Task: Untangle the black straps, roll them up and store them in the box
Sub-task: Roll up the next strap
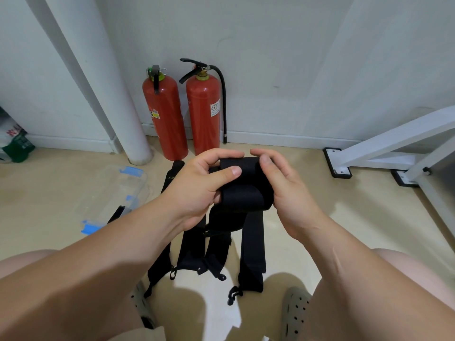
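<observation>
Both hands are closed around a half-rolled black strap (242, 183), held up above the floor in front of two red fire extinguishers (183, 114).

The roll is pinched between thumb and curled fingers by the left hand (199, 185) and the right hand (285, 190). Its loose end hangs down among the other straps (194, 254) lying on the floor. A clear box (118, 193) with blue clips is seen on the floor to the left.

Left hand (197, 188) and right hand (288, 190) grip the strap roll (242, 193) (thumbs pressed on).
</observation>
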